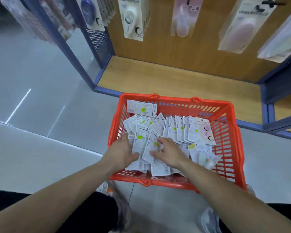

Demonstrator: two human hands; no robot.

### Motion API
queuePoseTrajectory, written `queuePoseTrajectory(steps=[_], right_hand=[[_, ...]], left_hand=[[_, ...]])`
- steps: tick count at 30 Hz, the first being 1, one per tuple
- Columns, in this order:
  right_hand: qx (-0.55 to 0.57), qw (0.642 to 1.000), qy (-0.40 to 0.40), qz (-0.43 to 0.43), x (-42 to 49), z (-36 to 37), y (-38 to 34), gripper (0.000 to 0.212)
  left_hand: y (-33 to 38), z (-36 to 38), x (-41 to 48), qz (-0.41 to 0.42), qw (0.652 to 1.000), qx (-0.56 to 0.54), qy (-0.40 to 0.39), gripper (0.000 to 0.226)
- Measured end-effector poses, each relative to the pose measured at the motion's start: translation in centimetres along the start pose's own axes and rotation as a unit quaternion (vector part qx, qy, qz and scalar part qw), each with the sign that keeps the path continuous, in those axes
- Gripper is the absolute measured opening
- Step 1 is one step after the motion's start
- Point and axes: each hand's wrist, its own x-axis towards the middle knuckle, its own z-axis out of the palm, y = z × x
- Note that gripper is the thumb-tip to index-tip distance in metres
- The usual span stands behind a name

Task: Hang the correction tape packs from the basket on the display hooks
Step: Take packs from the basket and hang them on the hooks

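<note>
Your left hand point(123, 149) grips a small stack of correction tape packs point(139, 143) at the near left of the orange basket point(232, 148), thumb across their face. Your right hand point(169, 153) lies just beside it, its fingers spread and relaxed on a neighbouring pack. The basket stands on the floor point(40, 157).

Orange slotted basket point(225, 140) on floor at 6 o'clock. Correction tape packs point(158, 128) inside: white card backs up, yellow-green stickers, loose heap at 9, leaning row at 1. Hung packs point(133, 17) at 12.
</note>
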Motion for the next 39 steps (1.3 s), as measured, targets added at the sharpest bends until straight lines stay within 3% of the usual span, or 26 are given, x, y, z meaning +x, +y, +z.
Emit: queuePoseTrajectory(steps=[4,7,11,14,15,18,24,29,31,33,36,39], right_hand=[[0.020,1.000,0.017,-0.006,0.6,0.4,0.9,0.086],[0.028,0.999,0.008,-0.016,0.7,0.0,1.2,0.085],[0.116,0.993,0.012,-0.012,0.5,-1.1,1.2,0.057],[0.241,0.970,0.011,0.022,0.6,-2.0,1.0,0.032],[0.265,0.964,0.015,0.032,0.5,-2.5,0.9,0.039],[0.290,0.956,0.014,0.043,0.2,-3.9,1.2,0.087],[0.270,0.962,0.012,0.045,0.1,-5.1,3.1,0.111],[0.219,0.971,0.061,0.068,-0.3,-4.4,2.8,0.075],[0.192,0.976,0.078,0.070,-0.2,-4.0,2.7,0.049],[0.188,0.976,0.088,0.073,-0.3,-4.0,2.9,0.038],[0.195,0.974,0.083,0.077,-1.1,-4.0,2.8,0.042],[0.192,0.977,0.057,0.069,-1.8,-3.5,2.5,0.064]], left_hand=[[0.1,1.8,0.7,-0.062,0.995,-0.059,-0.049,0.068],[0.1,3.1,0.4,-0.041,0.997,-0.063,-0.028,0.071],[0.8,4.2,-0.6,0.031,0.997,-0.074,0.018,0.078],[1.6,4.6,-0.8,0.103,0.989,-0.103,-0.008,0.076],[1.8,4.8,-0.8,0.118,0.987,-0.110,-0.023,0.078],[2.1,5.3,-0.7,0.125,0.981,-0.132,-0.065,0.086],[3.1,7.1,-0.2,0.158,0.978,-0.104,-0.086,0.054],[3.0,6.7,1.2,0.083,0.979,-0.175,-0.061,0.062],[3.0,6.4,1.8,0.074,0.981,-0.163,-0.067,0.061],[2.6,6.5,2.0,0.082,0.984,-0.138,-0.071,0.059],[2.3,7.2,1.8,0.087,0.983,-0.145,-0.079,0.042],[2.3,7.7,1.8,0.102,0.976,-0.180,-0.071,0.031]])
